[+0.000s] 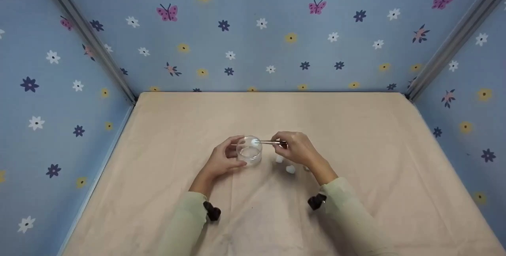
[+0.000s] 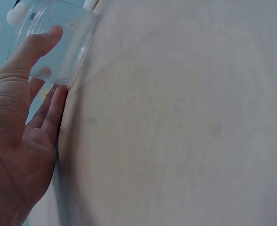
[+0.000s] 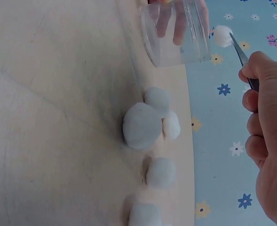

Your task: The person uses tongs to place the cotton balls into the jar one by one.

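My left hand (image 1: 221, 160) grips a clear round jar (image 1: 250, 155), thumb on the near side and fingers around the far side. The jar stands upright with its mouth uncovered. Pinched in my right hand (image 1: 297, 147) is a pair of metal tweezers (image 1: 269, 142), pointing left. At their tips is a white cotton ball (image 3: 223, 36), held just above the jar's rim in the right wrist view. The left wrist view shows my left thumb (image 2: 39, 44) pressed along the jar's wall (image 2: 75, 47).
Several loose white cotton balls (image 3: 142, 126) lie on the cloth-covered table (image 1: 158, 129), right of the jar and beneath my right hand. Blue flower-patterned panels (image 1: 261, 50) stand along the table's back and sides.
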`<action>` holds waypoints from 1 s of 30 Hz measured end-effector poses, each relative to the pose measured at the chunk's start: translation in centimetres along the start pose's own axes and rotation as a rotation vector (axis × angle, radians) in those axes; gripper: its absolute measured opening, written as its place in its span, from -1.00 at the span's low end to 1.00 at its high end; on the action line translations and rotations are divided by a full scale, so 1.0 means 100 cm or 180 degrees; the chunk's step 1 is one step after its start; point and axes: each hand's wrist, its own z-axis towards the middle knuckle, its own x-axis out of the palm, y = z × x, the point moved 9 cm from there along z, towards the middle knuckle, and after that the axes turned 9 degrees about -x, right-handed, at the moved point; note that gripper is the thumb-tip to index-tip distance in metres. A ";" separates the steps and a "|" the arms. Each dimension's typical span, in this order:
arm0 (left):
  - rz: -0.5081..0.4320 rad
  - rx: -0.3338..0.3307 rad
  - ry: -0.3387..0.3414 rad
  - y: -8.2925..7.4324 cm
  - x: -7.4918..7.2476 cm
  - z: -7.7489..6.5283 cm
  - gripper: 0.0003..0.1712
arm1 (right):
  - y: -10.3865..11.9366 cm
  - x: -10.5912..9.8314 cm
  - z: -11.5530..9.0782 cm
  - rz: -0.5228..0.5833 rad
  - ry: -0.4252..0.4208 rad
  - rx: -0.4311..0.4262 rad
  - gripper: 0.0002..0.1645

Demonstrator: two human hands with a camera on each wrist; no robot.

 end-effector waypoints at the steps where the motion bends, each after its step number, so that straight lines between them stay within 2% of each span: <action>1: 0.0000 0.0008 0.0007 0.000 0.000 0.000 0.04 | 0.000 0.001 0.000 0.0000 0.0007 0.0004 -0.87; 13: -0.0011 0.0001 -0.0001 -0.001 0.000 0.000 0.05 | -0.001 -0.002 -0.002 -0.0026 -0.0047 -0.0042 -0.87; 30: -0.0007 -0.0033 -0.0035 -0.001 0.000 -0.002 0.03 | -0.013 -0.007 -0.014 -0.0030 0.0026 0.0184 -0.86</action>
